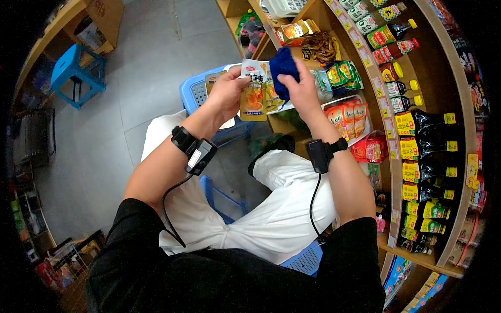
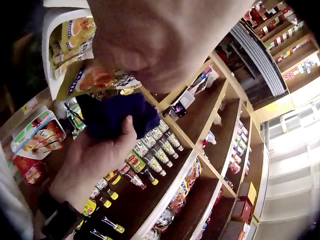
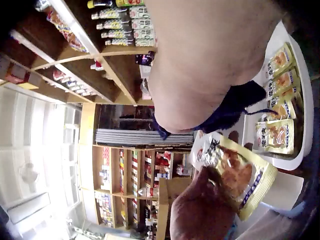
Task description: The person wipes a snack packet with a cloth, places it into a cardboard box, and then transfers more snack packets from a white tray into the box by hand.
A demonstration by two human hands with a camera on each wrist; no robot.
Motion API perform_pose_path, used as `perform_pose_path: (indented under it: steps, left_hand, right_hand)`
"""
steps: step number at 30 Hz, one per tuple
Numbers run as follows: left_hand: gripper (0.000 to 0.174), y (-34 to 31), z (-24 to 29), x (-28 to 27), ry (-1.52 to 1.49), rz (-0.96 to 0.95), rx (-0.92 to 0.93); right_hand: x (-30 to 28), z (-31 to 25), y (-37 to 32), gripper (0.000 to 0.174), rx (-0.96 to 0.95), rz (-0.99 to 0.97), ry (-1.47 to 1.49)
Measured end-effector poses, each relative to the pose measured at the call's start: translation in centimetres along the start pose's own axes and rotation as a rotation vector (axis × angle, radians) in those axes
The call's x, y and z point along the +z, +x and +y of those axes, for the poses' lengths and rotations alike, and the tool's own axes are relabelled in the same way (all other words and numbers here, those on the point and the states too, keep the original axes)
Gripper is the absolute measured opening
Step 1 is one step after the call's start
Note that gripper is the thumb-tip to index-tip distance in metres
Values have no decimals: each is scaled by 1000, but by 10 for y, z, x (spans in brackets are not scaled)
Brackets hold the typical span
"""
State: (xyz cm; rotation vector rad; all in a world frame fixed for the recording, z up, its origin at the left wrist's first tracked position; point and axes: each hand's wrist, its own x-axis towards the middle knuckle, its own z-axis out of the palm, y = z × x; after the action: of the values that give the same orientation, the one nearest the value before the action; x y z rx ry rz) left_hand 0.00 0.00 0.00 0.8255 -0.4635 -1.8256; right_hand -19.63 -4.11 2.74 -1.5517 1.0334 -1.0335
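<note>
A gold and white food packet [image 1: 254, 96] hangs upright from my left hand [image 1: 225, 93], pinched at its edge between thumb and fingers. Just to its right, my right hand [image 1: 302, 89] grips a bunched dark blue cloth [image 1: 284, 72]. In the left wrist view the cloth [image 2: 117, 115] lies against the thumb of the right hand [image 2: 95, 162], close to the packet [image 2: 92, 80]. The right wrist view shows the packet's [image 3: 237, 175] printed front and the left hand [image 3: 202, 210] holding it; there the right hand's fingers are mostly hidden.
Similar packets [image 3: 275, 136] lie in a white tray [image 3: 306, 131] behind the hands. A blue stool [image 1: 195, 83] stands beneath its left part. Shelves with sauce bottles [image 1: 425, 148] rise on the right, with red snack packs [image 1: 347, 120] nearer. Another blue stool [image 1: 78, 73] stands at far left.
</note>
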Motion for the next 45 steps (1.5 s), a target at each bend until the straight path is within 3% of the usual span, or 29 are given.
perform_pose_path:
  steps: [2, 3, 5, 15, 22, 30, 33, 35, 37, 40, 45]
  left_hand:
    - [35, -1, -7, 5, -39, -65, 32]
    - [35, -8, 4, -6, 25, -36, 25]
    - [36, -3, -6, 1, -40, -150, 61]
    - [34, -14, -16, 12, -35, -116, 30]
    - [51, -12, -18, 8, -91, -227, -27]
    - [53, -15, -10, 11, -56, -244, 1]
    - [48, -12, -10, 10, -104, -237, -14]
    - [45, -12, -10, 9, -128, -237, -23]
    - [37, -12, -9, 7, -215, -207, -32]
    - [37, -15, -2, 6, -444, -197, -117]
    - [40, -3, -1, -9, -456, -194, -87]
  right_hand:
    - [0, 13, -1, 44, -143, 6, -286]
    - [22, 16, -1, 45, -313, 19, -415]
    - [20, 0, -7, 45, -363, -4, -543]
    - [32, -34, -12, 38, -571, -90, -678]
    - [22, -31, -5, 37, -499, 63, -732]
    - [4, -17, -2, 40, -310, 175, -711]
    - [8, -19, -3, 41, -324, 148, -726]
    - [11, -19, -2, 41, -478, 116, -802]
    - [15, -23, -3, 40, -511, 90, -814]
    - [19, -29, -4, 38, -561, 24, -819]
    - [25, -32, -7, 36, -649, -137, -766]
